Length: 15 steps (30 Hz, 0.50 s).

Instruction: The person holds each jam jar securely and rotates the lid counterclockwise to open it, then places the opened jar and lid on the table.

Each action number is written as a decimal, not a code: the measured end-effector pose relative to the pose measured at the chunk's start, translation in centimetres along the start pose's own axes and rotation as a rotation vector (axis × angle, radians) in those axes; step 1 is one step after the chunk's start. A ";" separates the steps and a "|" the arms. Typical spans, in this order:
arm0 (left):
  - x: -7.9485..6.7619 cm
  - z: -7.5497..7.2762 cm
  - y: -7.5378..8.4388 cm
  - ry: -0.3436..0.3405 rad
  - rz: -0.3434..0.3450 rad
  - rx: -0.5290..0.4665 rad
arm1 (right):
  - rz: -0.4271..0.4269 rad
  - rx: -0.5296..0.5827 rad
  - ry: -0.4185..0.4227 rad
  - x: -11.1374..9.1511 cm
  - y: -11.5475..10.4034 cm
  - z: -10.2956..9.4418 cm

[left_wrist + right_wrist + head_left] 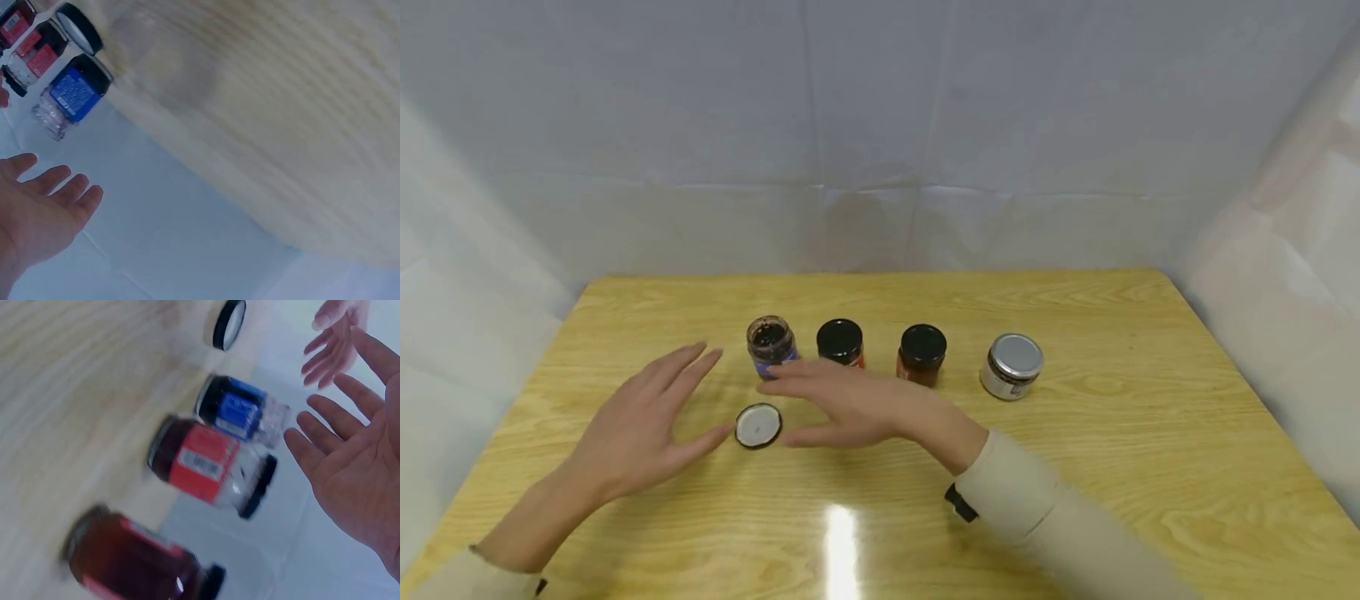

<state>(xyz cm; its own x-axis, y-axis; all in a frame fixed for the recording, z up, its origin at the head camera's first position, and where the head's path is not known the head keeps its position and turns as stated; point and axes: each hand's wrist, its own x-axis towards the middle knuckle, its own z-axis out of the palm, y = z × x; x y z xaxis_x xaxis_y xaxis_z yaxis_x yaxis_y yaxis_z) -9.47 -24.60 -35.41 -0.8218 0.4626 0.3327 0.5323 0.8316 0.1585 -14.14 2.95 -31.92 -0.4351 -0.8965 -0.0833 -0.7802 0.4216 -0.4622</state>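
Both hands wide, fingers mostly straight, nothing held: L hand left of the loose lid, R hand on its other side, overlapping the lower part of the open jar in head view; can't tell re contact. Lid lies flat on the wood-grain surface, pale inside up, nr the jar on the person's side. Jar's upright, blue label, dk residue inside. Row continues rightward: red-label jar w/ blk lid, dk reddish jar, also blk-capped, then silver-lidded jar at far end. Pale sleeves; white sheeting behind & both sides.
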 end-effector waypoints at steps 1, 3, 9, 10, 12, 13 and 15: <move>0.3 -0.1 0.2 0.003 0.010 0.011 | 0.001 -0.018 0.017 -0.4 0.0 -0.3; 0.8 -0.3 0.6 0.020 0.033 0.032 | 0.010 -0.065 0.061 -1.1 0.2 -0.7; 2.1 -0.4 1.6 0.104 0.122 0.055 | 0.069 -0.234 0.186 -3.4 1.4 -1.4; 2.3 -0.3 1.7 0.115 0.136 0.057 | 0.084 -0.262 0.203 -3.7 1.6 -1.5; 2.8 -0.2 2.0 0.123 0.158 0.064 | 0.112 -0.307 0.238 -4.3 2.2 -1.7; 3.0 -0.2 2.1 0.125 0.169 0.067 | 0.126 -0.330 0.256 -4.6 2.5 -1.7; 3.5 -0.1 2.4 0.122 0.190 0.073 | 0.160 -0.359 0.286 -5.1 3.1 -1.7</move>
<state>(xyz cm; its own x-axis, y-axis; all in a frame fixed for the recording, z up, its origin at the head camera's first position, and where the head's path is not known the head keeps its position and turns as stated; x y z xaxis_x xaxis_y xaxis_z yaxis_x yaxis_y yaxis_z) -11.03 -21.01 -33.73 -0.6752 0.5759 0.4610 0.6553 0.7552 0.0163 -15.11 9.10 -31.43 -0.6295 -0.7641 0.1411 -0.7769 0.6170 -0.1251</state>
